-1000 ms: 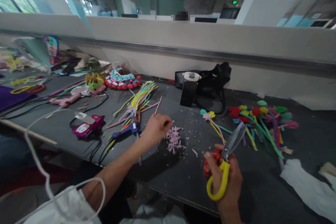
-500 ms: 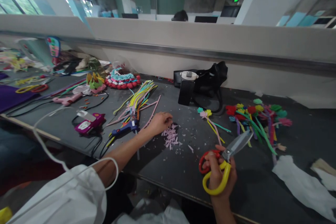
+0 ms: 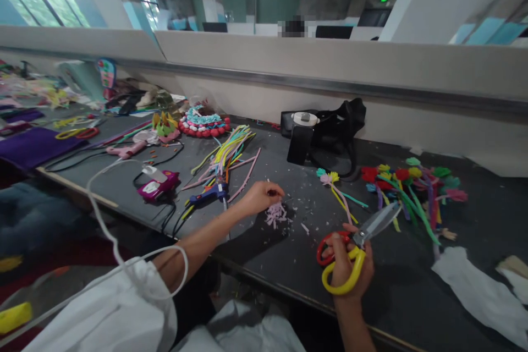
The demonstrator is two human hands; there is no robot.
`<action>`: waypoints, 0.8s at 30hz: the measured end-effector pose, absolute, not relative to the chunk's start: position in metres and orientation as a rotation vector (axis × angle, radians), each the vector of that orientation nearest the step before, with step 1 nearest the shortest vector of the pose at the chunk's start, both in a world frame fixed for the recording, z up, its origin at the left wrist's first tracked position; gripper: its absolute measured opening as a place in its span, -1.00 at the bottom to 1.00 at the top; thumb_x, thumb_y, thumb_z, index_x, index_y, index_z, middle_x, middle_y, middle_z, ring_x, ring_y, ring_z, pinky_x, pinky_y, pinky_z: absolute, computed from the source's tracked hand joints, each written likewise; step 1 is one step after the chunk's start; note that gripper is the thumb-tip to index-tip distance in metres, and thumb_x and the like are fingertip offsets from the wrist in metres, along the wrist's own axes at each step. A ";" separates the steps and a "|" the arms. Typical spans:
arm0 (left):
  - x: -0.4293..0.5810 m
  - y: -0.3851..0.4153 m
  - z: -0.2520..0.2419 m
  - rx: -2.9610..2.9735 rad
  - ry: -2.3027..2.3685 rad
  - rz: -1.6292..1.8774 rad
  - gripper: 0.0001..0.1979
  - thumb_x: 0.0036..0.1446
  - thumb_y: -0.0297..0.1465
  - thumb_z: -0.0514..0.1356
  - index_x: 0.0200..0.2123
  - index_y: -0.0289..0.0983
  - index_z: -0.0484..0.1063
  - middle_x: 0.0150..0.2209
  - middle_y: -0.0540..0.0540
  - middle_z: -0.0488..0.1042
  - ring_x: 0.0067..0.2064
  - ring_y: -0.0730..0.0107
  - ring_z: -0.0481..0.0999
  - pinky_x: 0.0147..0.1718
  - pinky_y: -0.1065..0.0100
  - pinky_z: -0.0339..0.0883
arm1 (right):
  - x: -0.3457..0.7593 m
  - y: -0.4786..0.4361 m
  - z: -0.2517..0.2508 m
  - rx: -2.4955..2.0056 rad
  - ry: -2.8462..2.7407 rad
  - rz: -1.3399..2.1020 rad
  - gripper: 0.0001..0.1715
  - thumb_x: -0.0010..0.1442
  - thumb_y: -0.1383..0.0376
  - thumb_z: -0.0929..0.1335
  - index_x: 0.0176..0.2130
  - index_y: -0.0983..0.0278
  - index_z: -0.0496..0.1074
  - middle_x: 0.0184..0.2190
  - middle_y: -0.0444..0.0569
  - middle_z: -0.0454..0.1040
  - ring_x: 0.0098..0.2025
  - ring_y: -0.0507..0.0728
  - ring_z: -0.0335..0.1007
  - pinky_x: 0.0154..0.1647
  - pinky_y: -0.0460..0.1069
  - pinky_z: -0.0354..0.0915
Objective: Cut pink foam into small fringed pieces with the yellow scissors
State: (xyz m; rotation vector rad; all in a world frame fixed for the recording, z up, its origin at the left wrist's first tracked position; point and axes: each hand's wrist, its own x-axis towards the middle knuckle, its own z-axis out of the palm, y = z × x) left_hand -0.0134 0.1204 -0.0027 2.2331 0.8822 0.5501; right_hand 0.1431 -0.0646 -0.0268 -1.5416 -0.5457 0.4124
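Over a small pile of cut lilac pieces (image 3: pixel 275 214) is my left hand (image 3: pixel 264 197), its fingers curled together as in a pinch; what they hold, if anything, is too small to name. My right hand (image 3: pixel 350 269) grips scissors (image 3: pixel 348 280) by their red and yellow handles, the metal blades nearly together and pointing up to the right. Just beyond the scissors lie a few flowers on fuzzy stems (image 3: pixel 329 177) in lilac, yellow and teal. Left of my left hand, a bundle of pastel fuzzy sticks (image 3: pixel 231 148) lies behind a blue glue gun (image 3: pixel 208 192).
A magenta device with a plug (image 3: pixel 159 187), a pink glue gun (image 3: pixel 127 149) and cables occupy the left side. A black bag (image 3: pixel 336 126) leans at the back partition (image 3: pixel 256 55). To the right are many-coloured flowers (image 3: pixel 416 181) and white cloth (image 3: pixel 474 286).
The view has turned slightly left, so the table's things appear shifted right. My left hand's fingers are curled more above the lilac pieces. My right hand keeps its hold on the scissors.
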 end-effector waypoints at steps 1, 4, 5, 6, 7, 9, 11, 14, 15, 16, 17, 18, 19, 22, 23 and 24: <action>-0.014 0.117 -0.004 2.223 0.887 0.546 -0.79 0.09 -0.37 0.17 -0.26 -0.32 0.55 -0.42 -0.04 0.57 -0.39 0.41 0.50 -0.41 0.48 0.31 | 0.142 -0.065 -0.026 -1.546 -0.553 0.409 -0.42 0.08 0.06 0.40 0.01 0.30 0.32 -0.55 -0.21 0.45 -0.66 -0.02 0.33 -0.60 -0.14 0.27; -0.016 0.112 -0.004 2.227 0.919 0.554 -0.77 0.09 -0.34 0.18 -0.21 -0.29 0.55 -0.40 -0.02 0.58 -0.39 0.42 0.50 -0.40 0.48 0.31 | 0.144 -0.069 -0.024 -1.581 -0.601 0.401 -0.39 0.12 0.03 0.37 0.06 0.29 0.30 -0.55 -0.19 0.45 -0.65 0.00 0.33 -0.58 -0.11 0.28; -0.018 0.113 -0.003 2.238 0.943 0.563 -0.77 0.10 -0.35 0.18 -0.21 -0.28 0.55 -0.38 -0.03 0.58 -0.37 0.41 0.50 -0.37 0.47 0.32 | 0.147 -0.072 -0.023 -1.623 -0.640 0.380 -0.40 0.14 0.02 0.35 0.06 0.28 0.31 -0.56 -0.18 0.45 -0.65 0.01 0.33 -0.56 -0.09 0.29; -0.022 0.116 0.000 2.252 0.978 0.573 -0.78 0.10 -0.37 0.17 -0.21 -0.27 0.55 -0.36 -0.04 0.58 -0.34 0.39 0.51 -0.33 0.45 0.32 | 0.152 -0.076 -0.022 -1.679 -0.697 0.350 -0.41 0.15 0.00 0.34 0.06 0.28 0.33 -0.56 -0.17 0.45 -0.63 0.03 0.34 -0.53 -0.07 0.30; -0.027 0.122 0.003 2.267 1.023 0.581 -0.80 0.10 -0.39 0.16 -0.23 -0.26 0.55 -0.33 -0.05 0.58 -0.31 0.37 0.51 -0.28 0.43 0.32 | 0.159 -0.081 -0.022 -1.761 -0.756 0.265 -0.44 0.17 0.00 0.32 0.04 0.27 0.36 -0.57 -0.15 0.45 -0.62 0.05 0.35 -0.49 -0.05 0.31; -0.039 0.137 0.008 2.291 1.143 0.583 -0.82 0.10 -0.42 0.16 -0.27 -0.26 0.55 -0.29 -0.10 0.56 -0.21 0.28 0.50 -0.17 0.35 0.31 | 0.177 -0.092 -0.022 -1.932 -0.917 0.019 -0.44 0.12 -0.06 0.31 -0.07 0.28 0.44 -0.44 0.00 0.52 -0.47 0.14 0.45 -0.36 0.02 0.34; -0.050 0.157 0.011 2.286 1.291 0.564 -0.86 0.09 -0.44 0.18 -0.32 -0.30 0.55 -0.26 -0.16 0.54 -0.10 0.15 0.48 -0.08 0.26 0.29 | 0.198 -0.104 -0.023 -2.090 -1.069 -0.108 -0.36 0.10 -0.12 0.27 -0.06 0.28 0.44 -0.21 0.14 0.55 -0.29 0.27 0.49 -0.28 0.07 0.33; -0.059 0.187 0.009 2.218 1.487 0.510 -0.81 0.17 -0.37 0.17 -0.21 -0.33 0.50 -0.15 -0.21 0.50 -0.03 0.10 0.44 -0.05 0.15 0.32 | 0.228 -0.121 -0.027 -2.363 -1.184 0.160 -0.40 0.12 -0.11 0.26 0.01 0.17 0.40 -0.19 0.07 0.57 -0.32 0.27 0.51 -0.36 0.06 0.33; -0.059 0.195 0.007 2.186 1.528 0.492 -0.74 0.21 -0.33 0.15 -0.09 -0.33 0.44 -0.07 -0.20 0.45 -0.04 0.14 0.45 -0.08 0.12 0.36 | 0.236 -0.125 -0.029 -2.412 -1.195 0.265 -0.38 0.10 -0.12 0.26 0.01 0.16 0.39 -0.23 0.05 0.58 -0.36 0.25 0.51 -0.39 0.05 0.32; -0.057 0.202 0.005 2.155 1.553 0.469 -0.67 0.23 -0.29 0.14 0.02 -0.29 0.35 0.01 -0.18 0.40 -0.05 0.22 0.45 -0.10 0.10 0.40 | 0.242 -0.130 -0.030 -2.447 -1.215 0.343 -0.38 0.10 -0.12 0.27 0.02 0.16 0.39 -0.26 0.04 0.59 -0.38 0.25 0.52 -0.41 0.04 0.32; -0.054 0.208 0.003 2.122 1.562 0.457 -0.66 0.23 -0.29 0.15 0.04 -0.29 0.34 0.02 -0.18 0.39 -0.05 0.22 0.45 -0.11 0.10 0.41 | 0.247 -0.133 -0.032 -2.477 -1.240 0.380 -0.40 0.10 -0.10 0.26 0.02 0.14 0.40 -0.28 0.02 0.59 -0.38 0.25 0.52 -0.41 0.04 0.32; -0.050 0.212 0.002 2.090 1.560 0.458 -0.65 0.23 -0.29 0.15 0.04 -0.29 0.33 0.02 -0.18 0.39 -0.05 0.22 0.45 -0.11 0.10 0.41 | 0.251 -0.137 -0.034 -2.509 -1.261 0.395 -0.42 0.10 -0.08 0.26 0.00 0.14 0.41 -0.29 0.01 0.60 -0.38 0.27 0.53 -0.42 0.05 0.31; -0.046 0.216 0.002 2.055 1.549 0.466 -0.65 0.23 -0.29 0.15 0.05 -0.29 0.33 0.02 -0.18 0.38 -0.05 0.22 0.45 -0.11 0.10 0.41 | 0.253 -0.140 -0.035 -2.525 -1.282 0.399 -0.44 0.10 -0.06 0.25 0.00 0.13 0.42 -0.30 0.00 0.60 -0.39 0.27 0.53 -0.44 0.05 0.31; -0.038 0.219 0.008 1.944 1.451 0.566 -0.64 0.22 -0.29 0.15 0.04 -0.29 0.33 0.03 -0.17 0.38 -0.04 0.19 0.45 -0.11 0.09 0.41 | 0.256 -0.148 -0.038 -2.473 -1.326 0.378 -0.49 0.08 0.00 0.25 -0.02 0.11 0.43 -0.35 -0.02 0.60 -0.41 0.26 0.54 -0.45 0.04 0.32; -0.036 0.218 0.012 1.908 1.394 0.623 -0.64 0.22 -0.28 0.16 0.04 -0.30 0.34 0.03 -0.17 0.38 -0.04 0.18 0.45 -0.12 0.10 0.41 | 0.257 -0.150 -0.039 -2.435 -1.341 0.376 -0.49 0.07 0.02 0.25 -0.03 0.12 0.43 -0.38 -0.04 0.59 -0.42 0.25 0.54 -0.44 0.04 0.33; -0.036 0.217 0.016 1.873 1.327 0.690 -0.66 0.22 -0.28 0.16 0.01 -0.31 0.36 0.01 -0.16 0.40 -0.06 0.18 0.45 -0.13 0.12 0.41 | 0.258 -0.151 -0.039 -2.396 -1.361 0.376 -0.49 0.06 0.04 0.25 -0.03 0.12 0.44 -0.42 -0.06 0.58 -0.42 0.24 0.53 -0.42 0.04 0.34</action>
